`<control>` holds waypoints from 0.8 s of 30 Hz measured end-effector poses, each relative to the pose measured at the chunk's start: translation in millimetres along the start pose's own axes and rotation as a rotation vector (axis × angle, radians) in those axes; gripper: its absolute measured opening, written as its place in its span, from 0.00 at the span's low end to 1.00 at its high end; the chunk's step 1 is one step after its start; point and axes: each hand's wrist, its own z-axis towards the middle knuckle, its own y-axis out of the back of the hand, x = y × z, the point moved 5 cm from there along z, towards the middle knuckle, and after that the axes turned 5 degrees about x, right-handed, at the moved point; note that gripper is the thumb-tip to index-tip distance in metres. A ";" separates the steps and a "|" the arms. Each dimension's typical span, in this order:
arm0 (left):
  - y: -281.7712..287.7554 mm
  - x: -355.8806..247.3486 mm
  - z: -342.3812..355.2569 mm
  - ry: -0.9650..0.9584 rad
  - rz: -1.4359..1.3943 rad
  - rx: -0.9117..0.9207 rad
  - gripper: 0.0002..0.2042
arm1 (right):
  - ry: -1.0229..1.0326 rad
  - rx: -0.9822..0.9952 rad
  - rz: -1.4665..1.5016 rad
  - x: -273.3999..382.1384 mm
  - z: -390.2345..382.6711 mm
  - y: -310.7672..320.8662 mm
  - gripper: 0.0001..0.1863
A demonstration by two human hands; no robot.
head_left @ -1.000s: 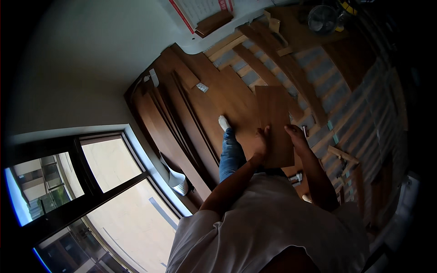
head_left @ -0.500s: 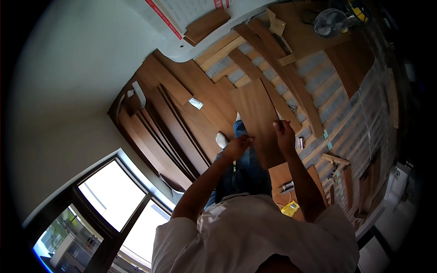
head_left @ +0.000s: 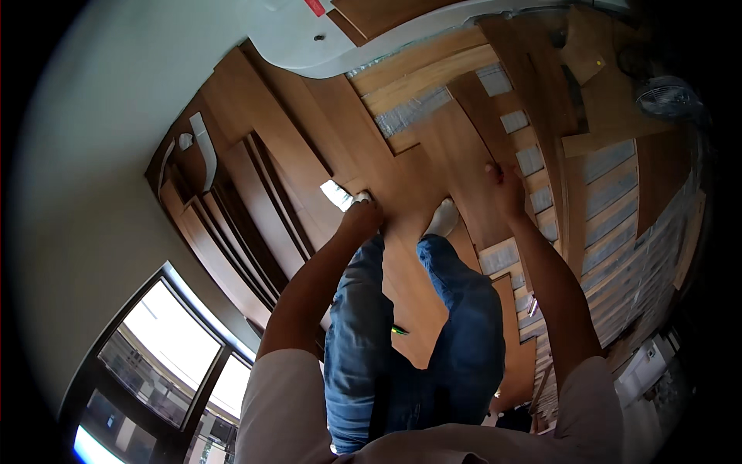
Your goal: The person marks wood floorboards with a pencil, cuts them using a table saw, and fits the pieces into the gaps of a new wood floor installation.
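Note:
A brown wooden floorboard point(head_left: 462, 158) lies low over the floor ahead of my feet, its right edge at my right hand point(head_left: 506, 188). The right hand's fingers are curled at that edge, apparently gripping it. My left hand point(head_left: 363, 216) is off the board, in front of my left foot and beside a small white and silvery packet point(head_left: 335, 195). Its fingers are too dark and small to tell whether they are open or closed. My right foot in a white sock point(head_left: 443, 217) stands near the board's left edge.
Long floorboards point(head_left: 270, 201) lie stacked at the left by the wall. Wooden battens over grey sheeting point(head_left: 610, 185) spread to the right. A fan point(head_left: 666, 98) stands at the far right. At the top is a white curved ledge point(head_left: 309, 54) with boards on it. A window point(head_left: 166, 340) is lower left.
The floorboard has gone from in front of my legs down toward the floor ahead. My left hand has come off it and moved left; my right hand stays at its right edge.

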 end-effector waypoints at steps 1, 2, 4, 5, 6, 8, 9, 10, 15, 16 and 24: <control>-23.6 11.4 38.6 -0.112 0.099 -0.031 0.17 | 0.051 -0.016 -0.037 -10.3 35.9 -36.3 0.20; -34.0 13.7 79.9 -0.146 0.070 0.180 0.23 | 0.096 -0.050 -0.076 -26.5 69.7 -66.3 0.20; -80.6 28.4 129.6 -0.250 0.190 -0.033 0.27 | 0.173 -0.016 -0.029 -27.1 120.7 -124.3 0.19; -85.5 33.0 149.5 -0.361 0.338 -0.260 0.31 | 0.249 -0.014 0.028 -19.7 142.8 -145.6 0.19; -105.6 38.0 171.5 -0.398 0.273 -0.120 0.34 | 0.257 -0.016 0.029 -15.4 160.9 -164.5 0.19; -134.8 37.5 188.6 -0.472 0.070 -0.093 0.39 | 0.343 -0.032 -0.002 -18.8 176.5 -190.3 0.19; -149.6 41.5 189.6 -0.518 -0.005 -0.086 0.39 | 0.337 -0.036 -0.015 -21.0 187.2 -202.9 0.19; -158.1 34.9 184.6 -0.572 -0.087 -0.077 0.39 | 0.358 0.001 0.049 -28.6 196.5 -209.4 0.19; -212.0 26.0 145.8 -1.208 -0.126 0.034 0.14 | 0.356 0.024 0.144 -24.5 218.7 -248.1 0.19; -186.9 42.9 155.0 -1.102 -0.161 -0.236 0.14 | 0.379 -0.007 0.201 -24.7 225.2 -251.9 0.18; -61.5 142.2 204.8 -0.150 -0.358 -0.918 0.28 | 0.260 -0.136 0.260 -7.4 240.2 -288.2 0.21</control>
